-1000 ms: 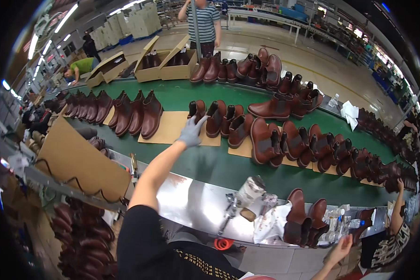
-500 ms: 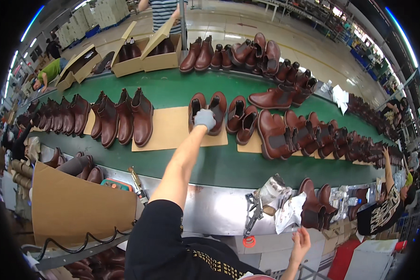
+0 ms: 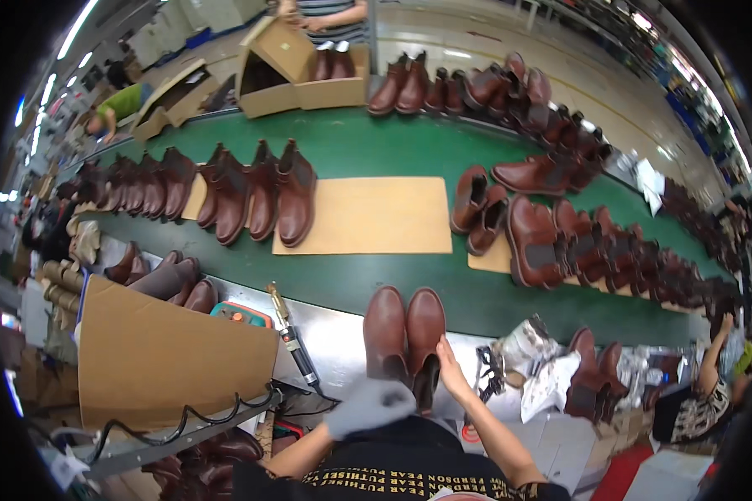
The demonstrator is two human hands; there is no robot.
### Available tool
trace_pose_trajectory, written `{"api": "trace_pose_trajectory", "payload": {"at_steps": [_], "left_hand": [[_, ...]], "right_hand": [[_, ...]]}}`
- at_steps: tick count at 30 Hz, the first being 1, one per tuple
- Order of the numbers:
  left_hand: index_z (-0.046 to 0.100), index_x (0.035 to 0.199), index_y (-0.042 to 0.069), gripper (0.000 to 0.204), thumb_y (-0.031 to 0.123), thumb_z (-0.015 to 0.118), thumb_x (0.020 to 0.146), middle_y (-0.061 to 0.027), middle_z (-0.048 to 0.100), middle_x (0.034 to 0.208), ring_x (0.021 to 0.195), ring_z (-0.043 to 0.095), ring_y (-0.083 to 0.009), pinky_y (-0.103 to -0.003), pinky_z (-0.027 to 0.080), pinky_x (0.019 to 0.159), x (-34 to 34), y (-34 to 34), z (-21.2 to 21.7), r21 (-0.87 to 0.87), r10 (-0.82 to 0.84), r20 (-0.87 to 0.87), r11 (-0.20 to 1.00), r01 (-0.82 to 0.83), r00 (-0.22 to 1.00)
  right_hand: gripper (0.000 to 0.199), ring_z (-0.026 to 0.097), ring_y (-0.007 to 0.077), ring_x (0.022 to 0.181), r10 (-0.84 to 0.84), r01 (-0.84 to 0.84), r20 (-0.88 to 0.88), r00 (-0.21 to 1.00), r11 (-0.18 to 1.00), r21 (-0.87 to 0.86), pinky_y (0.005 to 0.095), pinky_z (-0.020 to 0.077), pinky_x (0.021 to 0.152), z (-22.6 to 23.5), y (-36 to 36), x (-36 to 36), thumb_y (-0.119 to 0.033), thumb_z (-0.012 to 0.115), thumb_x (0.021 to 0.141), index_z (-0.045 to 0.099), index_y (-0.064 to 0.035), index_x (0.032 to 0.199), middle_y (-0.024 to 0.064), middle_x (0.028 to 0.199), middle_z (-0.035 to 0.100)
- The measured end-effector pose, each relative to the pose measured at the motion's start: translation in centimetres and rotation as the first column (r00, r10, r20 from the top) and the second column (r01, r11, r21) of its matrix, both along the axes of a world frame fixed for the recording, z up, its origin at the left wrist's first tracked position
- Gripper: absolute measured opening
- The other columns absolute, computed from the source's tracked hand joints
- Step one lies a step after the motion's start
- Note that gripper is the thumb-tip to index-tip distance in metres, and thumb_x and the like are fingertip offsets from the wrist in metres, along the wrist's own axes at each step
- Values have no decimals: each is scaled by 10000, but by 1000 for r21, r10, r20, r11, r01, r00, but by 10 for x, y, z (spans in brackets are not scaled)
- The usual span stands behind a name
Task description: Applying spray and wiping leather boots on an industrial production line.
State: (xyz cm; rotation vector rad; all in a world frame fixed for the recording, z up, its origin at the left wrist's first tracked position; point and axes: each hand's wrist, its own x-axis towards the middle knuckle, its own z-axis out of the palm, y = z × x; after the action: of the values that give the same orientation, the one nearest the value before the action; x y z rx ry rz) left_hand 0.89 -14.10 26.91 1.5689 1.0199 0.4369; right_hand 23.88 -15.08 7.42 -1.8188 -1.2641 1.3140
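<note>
two boots (image 3: 384, 330) are right in front of me, with toes pointing away and tops near my shirt (image 3: 384, 468). my bare right hand (image 3: 453, 369) has its fingers straight, laid along the side of the right boot (image 3: 427, 321) - touching, not wrapped round it. my left hand (image 3: 372, 407), in a grey glove (image 3: 355, 415), is by the top of the left boot (image 3: 383, 342), but it is blurred, so i can't tell if it is clamped on it. i also can't tell if the boots rest on the steel bench (image 3: 326, 351).

i think this step is getting the boots close to me to work on. the next move would call for a firm hold from both hands, so no boot tips or gets a scratch. the tool (image 3: 294, 349) lies to the left of my hands, the rag (image 3: 551, 384) to the right.

half a second ago the boots stood past where my hands are now, on the card (image 3: 380, 217), with my glove on them and my right hand well apart. now that card is bare - and both hands are down at the boots.
</note>
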Motion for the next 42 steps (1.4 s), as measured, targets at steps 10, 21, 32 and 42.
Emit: {"api": "trace_pose_trajectory", "payload": {"at_steps": [10, 21, 32, 42], "left_hand": [[499, 1264, 36, 679, 618, 366, 940, -101, 632, 1058, 881, 606, -201, -338, 490, 787, -71, 44, -186, -865, 684, 27, 382, -326, 729], [501, 1263, -69, 787, 613, 238, 972, -148, 645, 1012, 860, 672, -245, -332, 545, 797, -34, 123, -70, -770, 495, 539, 617, 160, 682], [457, 1334, 43, 705, 619, 276, 971, -103, 616, 1174, 949, 618, -187, -323, 522, 827, -14, 96, -142, -778, 680, 329, 589, -220, 655], [456, 1333, 46, 439, 295, 487, 974, -133, 541, 1278, 1144, 548, -235, -381, 478, 962, -1, 42, -167, -828, 729, 555, 529, 185, 401]], "right_hand": [[954, 487, 310, 1200, -336, 188, -258, 906, 864, -467, 491, 427, 916, 43, 30, -28, -798, 428, 801, 368, -70, 1415, 182, 1375, 431], [567, 632, 224, 976, -629, 71, -758, 171, 775, -627, 388, 500, 893, 41, 17, -7, -544, 505, 912, 576, -71, 1216, 95, 1085, 653], [701, 576, 146, 873, -362, 398, -505, 784, 916, -40, 347, 421, 896, 90, 13, 2, -579, 333, 982, 359, -17, 1400, 79, 1029, 604], [677, 576, 121, 787, -217, 285, -392, 894, 950, 124, 262, 451, 805, 132, 44, -23, -536, 367, 993, 458, 44, 1331, 74, 914, 609]]}}
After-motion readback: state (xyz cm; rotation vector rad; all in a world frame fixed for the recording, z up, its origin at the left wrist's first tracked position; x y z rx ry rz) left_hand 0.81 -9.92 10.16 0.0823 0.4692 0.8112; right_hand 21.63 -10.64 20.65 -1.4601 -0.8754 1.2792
